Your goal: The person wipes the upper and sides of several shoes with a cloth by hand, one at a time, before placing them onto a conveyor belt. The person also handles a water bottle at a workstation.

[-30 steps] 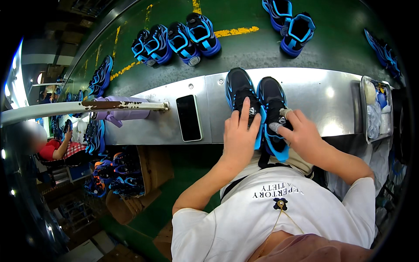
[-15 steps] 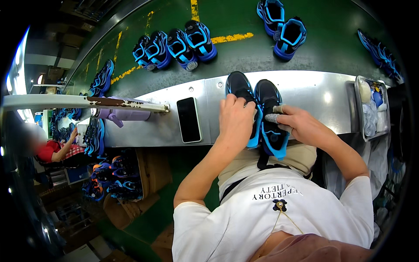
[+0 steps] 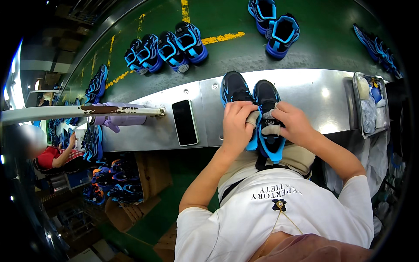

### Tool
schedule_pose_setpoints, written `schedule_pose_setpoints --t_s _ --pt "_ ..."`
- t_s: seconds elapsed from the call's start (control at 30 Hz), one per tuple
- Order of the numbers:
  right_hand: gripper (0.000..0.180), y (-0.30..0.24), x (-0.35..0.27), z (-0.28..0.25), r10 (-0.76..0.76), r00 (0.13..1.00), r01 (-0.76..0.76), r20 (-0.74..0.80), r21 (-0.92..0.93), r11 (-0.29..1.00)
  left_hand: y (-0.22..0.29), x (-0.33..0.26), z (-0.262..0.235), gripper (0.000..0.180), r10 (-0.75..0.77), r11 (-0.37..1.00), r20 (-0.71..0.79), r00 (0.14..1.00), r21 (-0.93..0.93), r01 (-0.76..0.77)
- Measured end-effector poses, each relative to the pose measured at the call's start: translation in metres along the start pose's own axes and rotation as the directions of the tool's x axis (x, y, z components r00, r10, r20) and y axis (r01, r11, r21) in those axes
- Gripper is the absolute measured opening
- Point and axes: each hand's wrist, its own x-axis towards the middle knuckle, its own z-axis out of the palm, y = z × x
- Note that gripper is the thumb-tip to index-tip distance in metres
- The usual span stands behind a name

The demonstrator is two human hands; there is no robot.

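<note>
The left shoe [image 3: 236, 87] and right shoe [image 3: 265, 93], both black and blue, were found side by side on the metal ledge [image 3: 316, 89], toes pointed away from the person, presumably so that both openings lay within easy reach. The left shoe was covered at its laces by the left hand [image 3: 237, 124], its fingers bent close together; whether anything was pinched could not be told, the fingertips being partly hidden. The right shoe's tongue was touched by the right hand [image 3: 294, 123], its thumb and forefinger, in finger covers [image 3: 270, 130], being held spread apart, apparently to steady it. Clear plastic bags [image 3: 369, 115] and a blue item [image 3: 376, 94] were contained in a silvery tray [image 3: 358, 109] at the right. Blue-and-orange shoes [image 3: 120, 170] were noted in a cardboard box [image 3: 153, 177] below, at the left.
</note>
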Motion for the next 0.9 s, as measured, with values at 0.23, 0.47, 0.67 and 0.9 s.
schedule_pose_setpoints --t_s 0.23,0.47,0.67,0.9 --pt "0.038 0.005 0.006 -0.017 -0.022 0.981 0.0 0.192 0.111 0.994 0.001 0.005 -0.009 0.022 -0.125 0.99 0.161 0.979 -0.042 0.134" --pt "0.03 0.008 0.006 -0.028 -0.014 0.976 -0.01 0.216 0.111 0.994 0.006 0.01 -0.014 0.034 -0.188 0.977 0.202 0.961 -0.062 0.204" --pt "0.028 0.004 -0.002 -0.023 0.036 0.994 -0.033 0.105 -0.03 0.999 0.009 0.011 -0.02 0.032 -0.247 0.943 0.262 0.933 -0.157 0.294" --pt "0.035 0.009 -0.013 -0.02 0.094 0.989 -0.093 0.111 -0.009 0.996 0.013 0.006 -0.009 0.024 -0.141 0.984 0.192 0.971 -0.077 0.158"
